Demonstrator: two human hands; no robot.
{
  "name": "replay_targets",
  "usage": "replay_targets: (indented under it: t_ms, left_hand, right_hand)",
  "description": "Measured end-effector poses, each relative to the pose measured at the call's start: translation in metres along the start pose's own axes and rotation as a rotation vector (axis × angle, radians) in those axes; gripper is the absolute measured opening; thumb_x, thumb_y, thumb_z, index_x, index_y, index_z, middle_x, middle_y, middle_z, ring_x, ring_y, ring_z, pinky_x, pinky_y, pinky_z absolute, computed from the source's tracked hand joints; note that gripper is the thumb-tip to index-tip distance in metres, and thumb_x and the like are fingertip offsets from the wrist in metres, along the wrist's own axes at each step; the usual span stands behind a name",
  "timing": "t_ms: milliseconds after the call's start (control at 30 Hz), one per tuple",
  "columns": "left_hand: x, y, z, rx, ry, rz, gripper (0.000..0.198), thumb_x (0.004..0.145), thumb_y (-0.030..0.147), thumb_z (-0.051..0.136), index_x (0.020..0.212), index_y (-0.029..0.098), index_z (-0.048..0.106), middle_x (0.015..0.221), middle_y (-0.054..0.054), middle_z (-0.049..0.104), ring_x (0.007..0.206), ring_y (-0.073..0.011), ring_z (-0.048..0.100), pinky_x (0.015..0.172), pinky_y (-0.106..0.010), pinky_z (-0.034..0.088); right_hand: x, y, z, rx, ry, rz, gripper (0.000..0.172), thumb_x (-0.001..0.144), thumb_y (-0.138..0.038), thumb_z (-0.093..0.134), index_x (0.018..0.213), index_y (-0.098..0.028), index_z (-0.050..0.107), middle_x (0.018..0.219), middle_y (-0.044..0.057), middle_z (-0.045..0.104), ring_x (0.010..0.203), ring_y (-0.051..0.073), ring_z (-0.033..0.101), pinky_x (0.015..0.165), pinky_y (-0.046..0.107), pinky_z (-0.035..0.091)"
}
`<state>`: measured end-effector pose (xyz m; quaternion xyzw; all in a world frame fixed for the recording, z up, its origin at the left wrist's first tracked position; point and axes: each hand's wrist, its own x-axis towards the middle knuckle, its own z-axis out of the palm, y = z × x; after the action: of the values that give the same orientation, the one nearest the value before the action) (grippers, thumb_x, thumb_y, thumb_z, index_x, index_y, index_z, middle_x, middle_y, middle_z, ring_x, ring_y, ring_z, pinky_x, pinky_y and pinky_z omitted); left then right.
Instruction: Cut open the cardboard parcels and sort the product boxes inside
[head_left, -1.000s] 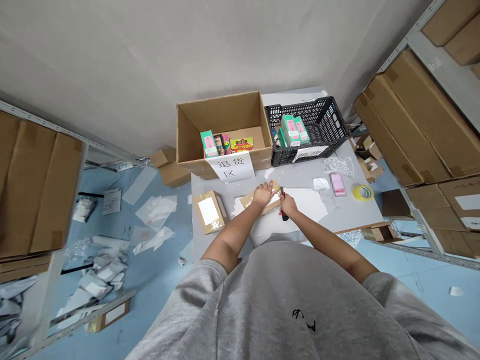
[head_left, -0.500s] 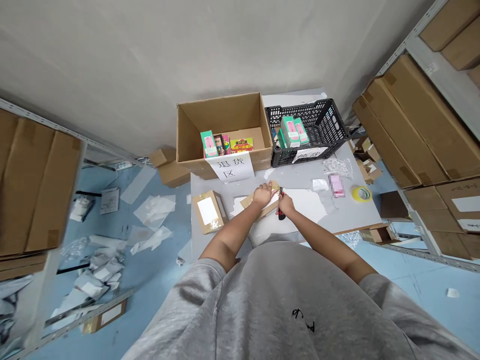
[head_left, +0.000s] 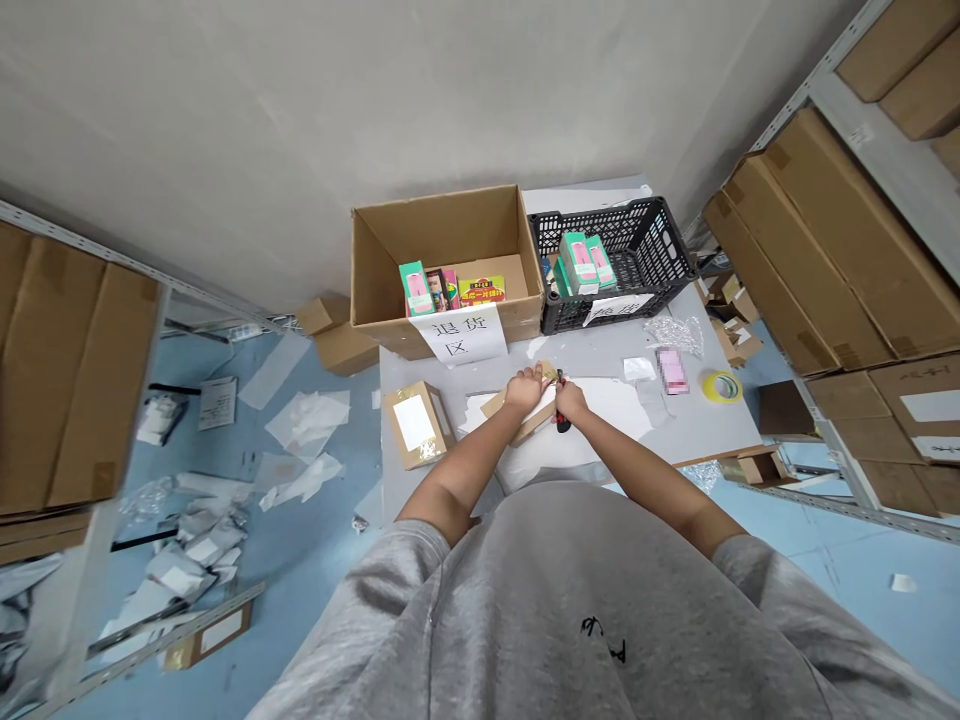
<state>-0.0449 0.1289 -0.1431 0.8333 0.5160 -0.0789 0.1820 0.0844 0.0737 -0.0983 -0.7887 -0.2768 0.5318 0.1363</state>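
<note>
My left hand [head_left: 524, 388] presses down on a small flat cardboard parcel [head_left: 501, 404] in the middle of the grey table [head_left: 600, 350]. My right hand [head_left: 570, 402] is closed round a red and black cutter [head_left: 559, 416] right at the parcel's right edge. White wrapping paper [head_left: 611, 410] lies under and to the right of the parcel. A second taped cardboard parcel [head_left: 418, 424] with a white label rests at the table's left edge.
Behind stand an open carton [head_left: 448, 262] holding colourful product boxes and a black plastic crate [head_left: 619, 255] with green-pink boxes. A pink item [head_left: 672, 368] and a yellow tape roll [head_left: 723, 385] lie to the right. Shelves of cartons flank both sides; paper litters the blue floor.
My right hand with the cutter has drawn slightly closer to the parcel and my left hand. The view has shifted a little.
</note>
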Motion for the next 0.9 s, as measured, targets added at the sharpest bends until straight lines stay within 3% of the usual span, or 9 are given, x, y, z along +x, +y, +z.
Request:
replay_targets:
  t_ms: [133, 300, 467, 667, 800, 900]
  left_hand:
    - [0.0, -0.001, -0.003, 0.004, -0.01, -0.003, 0.073, 0.119, 0.057, 0.034, 0.178, 0.013, 0.036, 0.144, -0.029, 0.067, 0.13, -0.0367, 0.067, 0.103, -0.043, 0.055]
    - [-0.004, 0.004, -0.003, 0.008, -0.03, 0.007, 0.068, 0.12, 0.052, 0.031, 0.174, 0.011, 0.042, 0.14, -0.028, 0.07, 0.125, -0.0347, 0.07, 0.1, -0.042, 0.056]
    - [-0.009, 0.007, -0.002, 0.001, -0.012, -0.024, 0.068, 0.12, 0.055, 0.03, 0.173, 0.015, 0.044, 0.142, -0.025, 0.069, 0.125, -0.0331, 0.07, 0.098, -0.039, 0.056]
    - [-0.013, 0.002, 0.002, -0.024, 0.055, -0.009, 0.07, 0.118, 0.06, 0.04, 0.175, 0.02, 0.044, 0.146, -0.022, 0.066, 0.132, -0.0337, 0.064, 0.108, -0.041, 0.052]
    - [-0.007, -0.008, -0.002, -0.033, 0.064, 0.1, 0.071, 0.114, 0.059, 0.054, 0.175, 0.025, 0.045, 0.144, -0.021, 0.066, 0.135, -0.0348, 0.062, 0.116, -0.046, 0.046]
    - [-0.003, -0.016, -0.006, -0.059, 0.091, 0.239, 0.068, 0.111, 0.056, 0.061, 0.173, 0.028, 0.048, 0.148, -0.019, 0.066, 0.14, -0.0324, 0.06, 0.121, -0.045, 0.043]
  right_hand:
    - [-0.002, 0.003, 0.004, 0.002, 0.009, -0.041, 0.049, 0.121, -0.05, 0.034, 0.14, -0.015, 0.063, 0.063, 0.003, 0.068, 0.046, 0.023, 0.069, 0.054, 0.031, 0.059]
    - [0.003, -0.006, 0.002, -0.009, 0.013, 0.026, 0.048, 0.12, -0.043, 0.035, 0.136, -0.011, 0.066, 0.064, 0.008, 0.07, 0.047, 0.026, 0.07, 0.054, 0.034, 0.06]
    - [-0.004, 0.003, 0.0, 0.018, 0.013, -0.021, 0.043, 0.12, -0.042, 0.038, 0.14, -0.013, 0.062, 0.06, 0.004, 0.067, 0.046, 0.025, 0.069, 0.052, 0.032, 0.059]
    - [-0.006, 0.023, -0.031, 0.032, 0.018, -0.074, 0.036, 0.12, -0.042, 0.042, 0.131, -0.016, 0.064, 0.059, 0.0, 0.065, 0.048, 0.022, 0.069, 0.053, 0.027, 0.056]
    - [0.006, 0.031, -0.055, -0.105, 0.15, -0.245, 0.031, 0.118, -0.048, 0.049, 0.118, -0.022, 0.066, 0.063, -0.005, 0.064, 0.049, 0.015, 0.066, 0.055, 0.021, 0.049]
    - [0.022, 0.027, -0.055, -0.144, 0.158, -0.284, 0.025, 0.109, -0.049, 0.067, 0.113, -0.024, 0.066, 0.068, -0.007, 0.066, 0.053, 0.013, 0.064, 0.056, 0.02, 0.048]
